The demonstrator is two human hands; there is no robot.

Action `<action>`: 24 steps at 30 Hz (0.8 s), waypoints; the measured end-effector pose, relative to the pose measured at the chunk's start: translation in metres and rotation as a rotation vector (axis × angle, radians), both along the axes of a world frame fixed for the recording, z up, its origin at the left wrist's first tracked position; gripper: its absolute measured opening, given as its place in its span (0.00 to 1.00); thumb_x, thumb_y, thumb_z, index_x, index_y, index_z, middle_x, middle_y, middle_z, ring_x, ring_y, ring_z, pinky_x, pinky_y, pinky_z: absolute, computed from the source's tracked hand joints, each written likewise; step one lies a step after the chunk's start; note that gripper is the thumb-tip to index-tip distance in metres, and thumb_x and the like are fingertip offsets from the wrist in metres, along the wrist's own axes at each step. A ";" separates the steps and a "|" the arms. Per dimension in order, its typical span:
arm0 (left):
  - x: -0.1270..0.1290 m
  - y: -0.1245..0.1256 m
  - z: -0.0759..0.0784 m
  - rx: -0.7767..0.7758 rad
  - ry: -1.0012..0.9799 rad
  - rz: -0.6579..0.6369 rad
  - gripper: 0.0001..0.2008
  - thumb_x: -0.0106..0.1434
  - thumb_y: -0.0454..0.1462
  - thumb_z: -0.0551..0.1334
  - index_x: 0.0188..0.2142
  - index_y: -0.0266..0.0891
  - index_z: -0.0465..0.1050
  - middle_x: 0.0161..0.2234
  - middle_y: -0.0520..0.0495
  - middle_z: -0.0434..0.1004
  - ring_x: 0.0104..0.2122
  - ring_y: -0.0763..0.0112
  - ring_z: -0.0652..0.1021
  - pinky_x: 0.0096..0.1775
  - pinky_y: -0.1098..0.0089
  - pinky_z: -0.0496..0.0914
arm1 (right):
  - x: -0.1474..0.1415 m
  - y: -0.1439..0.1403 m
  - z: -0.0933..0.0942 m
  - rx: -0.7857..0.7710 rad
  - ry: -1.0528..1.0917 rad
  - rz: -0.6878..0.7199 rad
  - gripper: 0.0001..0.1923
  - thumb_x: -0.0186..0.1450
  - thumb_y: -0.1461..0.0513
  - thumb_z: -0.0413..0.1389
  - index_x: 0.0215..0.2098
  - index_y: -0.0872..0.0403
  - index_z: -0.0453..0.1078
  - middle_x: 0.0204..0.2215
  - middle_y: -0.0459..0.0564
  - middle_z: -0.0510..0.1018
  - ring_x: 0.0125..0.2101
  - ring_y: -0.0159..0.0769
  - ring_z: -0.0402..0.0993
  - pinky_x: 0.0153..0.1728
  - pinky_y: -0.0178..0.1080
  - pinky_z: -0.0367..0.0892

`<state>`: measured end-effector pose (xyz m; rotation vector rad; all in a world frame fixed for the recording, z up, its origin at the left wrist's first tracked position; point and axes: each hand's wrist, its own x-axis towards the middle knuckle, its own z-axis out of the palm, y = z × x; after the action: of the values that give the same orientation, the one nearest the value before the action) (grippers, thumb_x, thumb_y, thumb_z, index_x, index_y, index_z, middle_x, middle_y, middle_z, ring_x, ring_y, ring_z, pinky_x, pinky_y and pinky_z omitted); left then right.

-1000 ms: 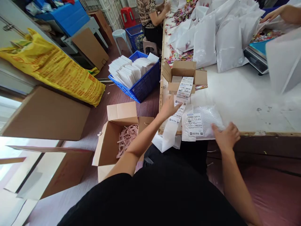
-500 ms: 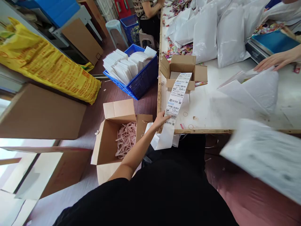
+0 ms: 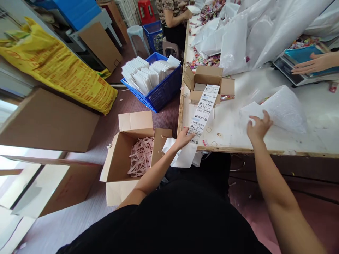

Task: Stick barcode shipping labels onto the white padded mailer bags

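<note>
Head view: left hand [image 3: 182,137] pinches label strip [image 3: 203,107] at table edge [image 3: 238,150].

**Paper, plastic, cardboard**

Label strip [image 3: 203,109] is smooth white paper with black print. Mailer [image 3: 280,109] is white plastic, faintly glossy and bubbled. Box [image 3: 207,76] is matt brown cardboard. Table [image 3: 291,139] has a scuffed, matt white top and a raw wooden edge. Basket [image 3: 164,92] is blue plastic mesh.

Bright, even daylight fills the room, with blown-out glare off the pale floor strip [image 3: 16,162] at left. Wide-angle distortion bends the edges; shadows are soft and focus crisp.
</note>
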<state>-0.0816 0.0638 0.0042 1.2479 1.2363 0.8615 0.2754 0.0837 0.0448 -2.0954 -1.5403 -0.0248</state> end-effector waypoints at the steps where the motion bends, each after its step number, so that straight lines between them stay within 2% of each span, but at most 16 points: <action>1: 0.000 -0.003 0.001 -0.005 -0.007 0.001 0.13 0.57 0.37 0.68 0.41 0.37 0.73 0.42 0.44 0.80 0.44 0.62 0.78 0.48 0.64 0.70 | 0.000 0.026 0.000 -0.085 -0.026 0.012 0.17 0.61 0.66 0.51 0.45 0.62 0.77 0.64 0.68 0.58 0.61 0.56 0.55 0.58 0.59 0.51; 3: -0.002 -0.009 0.006 -0.029 -0.012 -0.004 0.13 0.58 0.37 0.67 0.42 0.37 0.72 0.39 0.45 0.79 0.40 0.64 0.79 0.46 0.64 0.71 | 0.000 0.067 0.004 -0.253 -0.041 0.006 0.16 0.61 0.67 0.51 0.41 0.64 0.78 0.63 0.70 0.61 0.60 0.55 0.57 0.56 0.57 0.53; 4: -0.003 -0.012 0.009 -0.031 0.009 0.008 0.13 0.58 0.37 0.67 0.43 0.37 0.71 0.39 0.45 0.79 0.38 0.65 0.78 0.45 0.64 0.71 | 0.000 0.079 0.006 -0.307 -0.032 -0.017 0.15 0.60 0.67 0.51 0.38 0.66 0.78 0.59 0.72 0.64 0.58 0.55 0.60 0.54 0.56 0.55; 6: -0.005 -0.019 0.016 0.028 0.100 0.099 0.14 0.59 0.35 0.66 0.44 0.37 0.70 0.40 0.43 0.78 0.37 0.67 0.77 0.44 0.65 0.71 | -0.002 0.080 0.008 -0.335 -0.004 -0.036 0.14 0.59 0.68 0.50 0.33 0.68 0.78 0.49 0.73 0.72 0.50 0.51 0.68 0.50 0.53 0.60; 8: -0.003 -0.026 0.023 0.150 0.188 0.224 0.13 0.60 0.34 0.64 0.46 0.38 0.70 0.44 0.42 0.77 0.39 0.67 0.76 0.44 0.65 0.70 | -0.008 0.051 0.007 -0.286 0.009 -0.003 0.14 0.59 0.68 0.51 0.33 0.65 0.78 0.41 0.67 0.75 0.42 0.46 0.71 0.47 0.49 0.64; 10: 0.004 -0.030 0.028 0.220 0.182 0.245 0.11 0.64 0.37 0.62 0.46 0.39 0.71 0.45 0.41 0.77 0.40 0.67 0.76 0.43 0.66 0.70 | -0.017 -0.002 0.005 -0.201 0.026 0.060 0.14 0.60 0.66 0.51 0.36 0.60 0.79 0.37 0.59 0.77 0.38 0.43 0.72 0.46 0.46 0.66; 11: 0.011 -0.031 0.028 0.208 0.145 0.199 0.11 0.66 0.40 0.60 0.46 0.39 0.71 0.44 0.41 0.77 0.39 0.66 0.77 0.42 0.66 0.71 | -0.022 -0.033 0.005 -0.158 0.041 0.095 0.14 0.62 0.64 0.52 0.38 0.57 0.79 0.35 0.56 0.77 0.37 0.42 0.73 0.46 0.44 0.67; 12: 0.019 -0.031 0.028 0.167 0.101 0.131 0.13 0.67 0.43 0.58 0.46 0.39 0.71 0.43 0.41 0.77 0.39 0.66 0.78 0.41 0.66 0.71 | -0.027 -0.065 0.006 -0.049 0.077 0.166 0.14 0.63 0.62 0.52 0.39 0.56 0.79 0.34 0.54 0.78 0.37 0.41 0.73 0.45 0.44 0.68; 14: 0.038 -0.031 0.027 0.046 0.056 -0.025 0.20 0.67 0.48 0.58 0.51 0.38 0.70 0.45 0.40 0.78 0.39 0.64 0.79 0.40 0.65 0.72 | -0.038 -0.124 0.010 0.099 0.144 0.237 0.12 0.66 0.58 0.53 0.39 0.53 0.78 0.35 0.52 0.79 0.37 0.41 0.75 0.45 0.44 0.69; 16: 0.058 -0.033 0.026 -0.060 0.111 -0.189 0.27 0.64 0.52 0.60 0.56 0.37 0.67 0.48 0.39 0.77 0.40 0.63 0.79 0.42 0.64 0.72 | -0.049 -0.168 0.016 0.149 0.206 0.268 0.11 0.67 0.57 0.54 0.39 0.52 0.77 0.35 0.51 0.80 0.38 0.41 0.76 0.44 0.43 0.69; 18: 0.076 -0.036 0.027 -0.105 0.215 -0.363 0.26 0.62 0.51 0.63 0.53 0.37 0.70 0.46 0.40 0.79 0.40 0.61 0.79 0.44 0.63 0.72 | -0.059 -0.194 0.023 0.145 0.206 0.248 0.10 0.68 0.58 0.54 0.39 0.53 0.75 0.35 0.52 0.80 0.38 0.41 0.75 0.44 0.44 0.68; 20: 0.088 -0.042 0.028 -0.102 0.270 -0.455 0.17 0.64 0.46 0.61 0.44 0.36 0.75 0.38 0.43 0.80 0.39 0.60 0.79 0.45 0.63 0.72 | -0.073 -0.203 0.031 0.181 0.103 0.126 0.10 0.68 0.56 0.55 0.39 0.53 0.74 0.37 0.54 0.79 0.41 0.45 0.73 0.47 0.48 0.65; 22: 0.094 -0.050 0.029 -0.128 0.211 -0.426 0.14 0.66 0.42 0.57 0.36 0.35 0.76 0.33 0.44 0.79 0.38 0.61 0.79 0.45 0.62 0.72 | -0.092 -0.202 0.037 0.253 0.002 0.012 0.09 0.67 0.56 0.56 0.38 0.53 0.73 0.41 0.57 0.78 0.46 0.48 0.71 0.51 0.52 0.61; 24: 0.093 -0.062 0.030 -0.217 0.041 -0.349 0.14 0.66 0.43 0.57 0.35 0.36 0.76 0.31 0.45 0.79 0.37 0.62 0.78 0.45 0.61 0.73 | -0.115 -0.194 0.040 0.249 0.076 0.085 0.08 0.68 0.57 0.55 0.39 0.53 0.73 0.42 0.57 0.77 0.47 0.48 0.71 0.53 0.52 0.60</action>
<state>0.0115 0.0019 0.0340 1.2601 1.0696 0.4384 0.1603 -0.1100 0.0851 -1.8159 -1.4967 -0.1004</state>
